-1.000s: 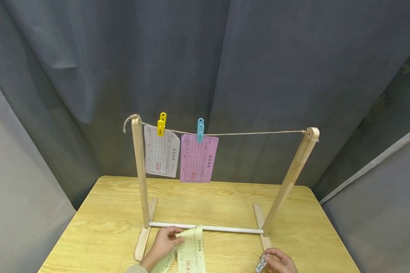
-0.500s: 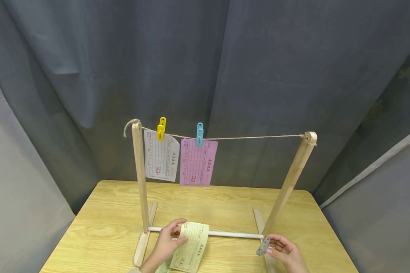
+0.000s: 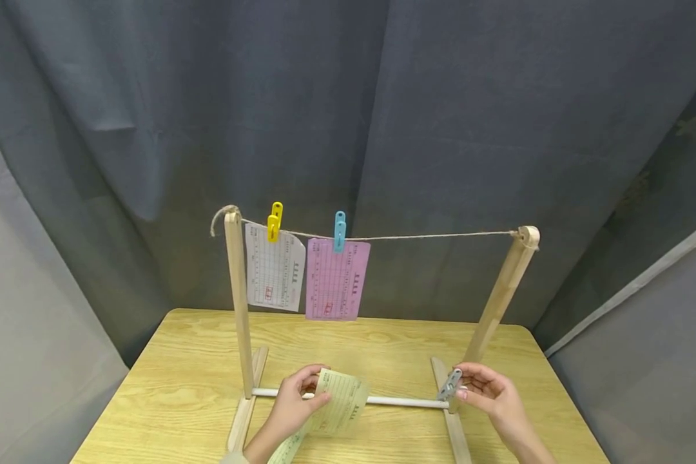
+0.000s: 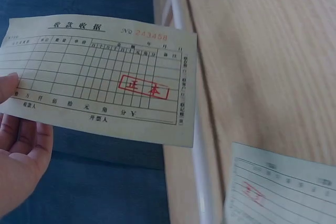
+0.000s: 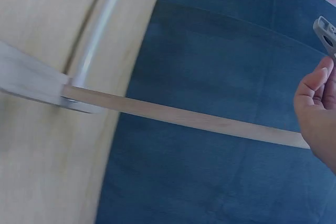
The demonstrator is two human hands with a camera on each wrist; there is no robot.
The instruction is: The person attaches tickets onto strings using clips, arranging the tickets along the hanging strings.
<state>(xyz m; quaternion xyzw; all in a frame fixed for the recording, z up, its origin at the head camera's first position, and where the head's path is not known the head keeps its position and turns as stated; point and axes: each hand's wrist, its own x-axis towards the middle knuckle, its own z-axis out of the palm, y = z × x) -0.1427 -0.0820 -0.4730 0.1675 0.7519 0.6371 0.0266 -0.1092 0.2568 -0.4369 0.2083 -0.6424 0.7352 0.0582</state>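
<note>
My left hand [image 3: 294, 401] pinches a pale yellow receipt slip [image 4: 100, 72] by one edge, thumb on its printed face, which bears a red stamp. In the head view that slip overlaps the rack's white crossbar [image 3: 406, 402]. Over at the right post, my right hand [image 3: 490, 393] pinches a grey clothespin [image 3: 450, 385] between thumb and fingers. Another slip [image 4: 283, 187] lies on the table below the left hand. On the twine [image 3: 435, 236] hang a white slip [image 3: 274, 270] under a yellow clothespin [image 3: 274, 222] and a pink slip [image 3: 336, 283] under a blue clothespin [image 3: 339, 232].
A wooden rack stands on the table [image 3: 168, 386], its left post [image 3: 240, 309] and right post [image 3: 501, 293] holding the twine. Flat wooden feet [image 3: 457, 438] support the posts. Dark grey curtain [image 3: 441, 129] hangs behind the table.
The left hand has lifted the yellow slip up and slightly right, off the slip beneath. My right hand has risen with the grey clothespin. The hanging slips sit slightly lower in the head view.
</note>
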